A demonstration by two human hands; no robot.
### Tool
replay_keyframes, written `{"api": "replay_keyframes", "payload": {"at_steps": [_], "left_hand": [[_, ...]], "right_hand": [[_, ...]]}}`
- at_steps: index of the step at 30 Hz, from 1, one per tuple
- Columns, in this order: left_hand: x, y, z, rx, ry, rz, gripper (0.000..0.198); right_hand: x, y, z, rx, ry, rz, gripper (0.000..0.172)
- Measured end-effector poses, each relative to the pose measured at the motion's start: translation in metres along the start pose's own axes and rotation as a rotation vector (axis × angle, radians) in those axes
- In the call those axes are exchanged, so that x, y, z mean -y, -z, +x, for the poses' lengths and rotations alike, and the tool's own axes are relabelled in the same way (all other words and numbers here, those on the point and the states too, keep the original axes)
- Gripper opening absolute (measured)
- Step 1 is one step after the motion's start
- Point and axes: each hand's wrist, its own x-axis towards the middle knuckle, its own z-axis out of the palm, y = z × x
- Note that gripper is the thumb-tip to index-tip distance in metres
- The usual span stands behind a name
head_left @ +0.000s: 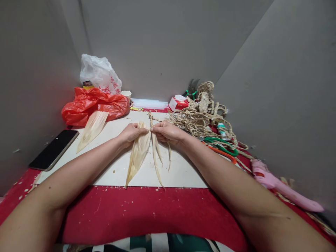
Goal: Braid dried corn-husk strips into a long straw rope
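My left hand [133, 134] pinches a broad, pale dried corn husk [139, 152] near its upper edge, and the husk hangs down toward the front of the white board. Close beside it, my right hand [168, 132] has its fingers closed on a short braided husk cord [151, 119] at the point where loose strips [155, 154] spread downward. The fingertips of both hands nearly meet between husk and cord. Another wide husk [91, 129] lies at the left, its top against a red plastic bag [97, 105].
The white board [183, 171] lies on a red tabletop [126, 213]. A black phone [54, 149] rests at left. Tangled braided cord [194, 120], green-handled scissors [223, 145] and a pink glue gun [283, 187] are at right. A tissue box [178, 103] and paper cup [126, 94] stand behind.
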Motion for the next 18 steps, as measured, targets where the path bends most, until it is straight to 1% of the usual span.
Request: {"api": "replay_keyframes", "payload": {"at_steps": [7, 13, 18], "left_hand": [[-0.0014, 0.0038, 0.0062, -0.012, 0.028, 0.002, 0.021], [-0.0058, -0.0004, 0.0032, -0.071, 0.038, 0.020, 0.015], [-0.0048, -0.0004, 0.0030, -0.027, 0.024, 0.031, 0.020]], "right_hand": [[0.0014, 0.0035, 0.0003, 0.039, -0.018, 0.033, 0.038], [0.0020, 0.0032, 0.0007, -0.001, -0.005, 0.017, 0.033], [0.0024, 0.0016, -0.0002, 0.011, -0.010, 0.034, 0.037]]}}
